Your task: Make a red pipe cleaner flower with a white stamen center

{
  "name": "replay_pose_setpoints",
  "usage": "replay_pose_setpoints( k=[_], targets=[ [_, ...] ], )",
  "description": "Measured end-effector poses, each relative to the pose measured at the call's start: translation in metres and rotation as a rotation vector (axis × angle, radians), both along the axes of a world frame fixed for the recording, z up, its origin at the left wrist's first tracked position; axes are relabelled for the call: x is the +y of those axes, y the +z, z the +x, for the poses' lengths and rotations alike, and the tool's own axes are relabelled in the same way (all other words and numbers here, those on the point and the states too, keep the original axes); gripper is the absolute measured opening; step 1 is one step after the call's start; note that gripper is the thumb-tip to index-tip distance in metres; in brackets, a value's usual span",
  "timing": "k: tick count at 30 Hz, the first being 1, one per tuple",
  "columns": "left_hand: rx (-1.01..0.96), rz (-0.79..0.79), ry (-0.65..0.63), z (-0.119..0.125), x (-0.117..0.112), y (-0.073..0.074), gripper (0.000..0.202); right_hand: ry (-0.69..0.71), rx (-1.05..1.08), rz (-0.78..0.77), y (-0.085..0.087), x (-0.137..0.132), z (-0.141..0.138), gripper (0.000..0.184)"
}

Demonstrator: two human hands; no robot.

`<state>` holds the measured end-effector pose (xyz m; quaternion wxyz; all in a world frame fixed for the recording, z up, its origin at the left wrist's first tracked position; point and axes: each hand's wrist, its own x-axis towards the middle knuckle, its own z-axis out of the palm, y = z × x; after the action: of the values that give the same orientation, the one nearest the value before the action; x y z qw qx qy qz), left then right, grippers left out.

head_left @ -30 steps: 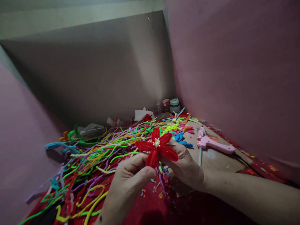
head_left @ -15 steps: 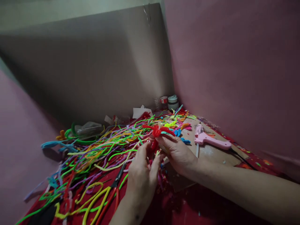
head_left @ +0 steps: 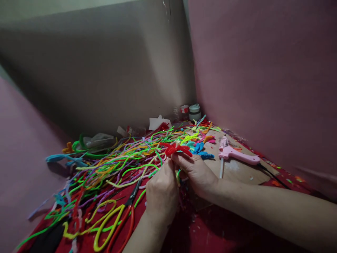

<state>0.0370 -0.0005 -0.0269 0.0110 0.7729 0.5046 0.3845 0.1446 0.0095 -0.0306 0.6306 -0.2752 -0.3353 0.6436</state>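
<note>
A red pipe-cleaner flower [head_left: 177, 149] with pale strands at its centre is held up between my two hands. My left hand [head_left: 163, 186] is closed just beneath the petals, its fingers folded around the underside of the flower. From the right, my right hand [head_left: 197, 172] pinches the flower's base, thumb pressed under the petals. Both hands hide whatever lies below the petals. Left of my left hand, scissors [head_left: 129, 203] with one yellow and one red handle loop lie on the red cloth [head_left: 200, 232].
Loose pipe cleaners [head_left: 121, 161] in many colours heap across the left and middle. On the right, a pink glue gun [head_left: 237, 157] with its cord rests on a cardboard sheet [head_left: 252, 175]. A lidded jar [head_left: 195, 112] stands at the back, near a sheet of white paper [head_left: 156, 123].
The flower has tipped so its petals spread flatter and face away. My left hand has turned and closed more tightly below it, while my right hand stays at its base.
</note>
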Motion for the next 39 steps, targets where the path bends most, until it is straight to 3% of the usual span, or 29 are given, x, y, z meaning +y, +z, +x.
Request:
replay_pose_setpoints(
  k=[3,9,14,21,25,33,39],
  targets=[
    [-0.072,-0.09,-0.006,-0.001,0.003,0.001,0.017,0.021,-0.037,0.032,-0.003,0.002,-0.001,0.026],
    [-0.591,-0.42,-0.18,0.001,0.004,0.008,0.013,0.0,-0.049,0.103,-0.001,0.004,-0.001,0.02],
    [-0.8,-0.631,-0.191,0.0,0.001,0.012,0.015,0.056,-0.017,0.111,0.001,0.007,0.001,0.022],
    [-0.908,-0.679,-0.181,-0.003,0.002,0.014,0.02,0.111,-0.129,0.244,0.0,0.01,0.008,0.022],
    [-0.966,-0.772,-0.213,-0.004,0.003,0.014,0.023,0.131,-0.165,0.197,0.005,0.008,0.01,0.017],
    [-1.095,-0.943,-0.366,-0.005,0.0,0.019,0.026,0.242,-0.062,0.176,-0.013,0.018,0.011,0.021],
    [-1.174,-1.104,-0.6,-0.01,0.003,0.016,0.018,0.441,0.075,0.126,-0.013,0.019,0.012,0.017]
  ],
)
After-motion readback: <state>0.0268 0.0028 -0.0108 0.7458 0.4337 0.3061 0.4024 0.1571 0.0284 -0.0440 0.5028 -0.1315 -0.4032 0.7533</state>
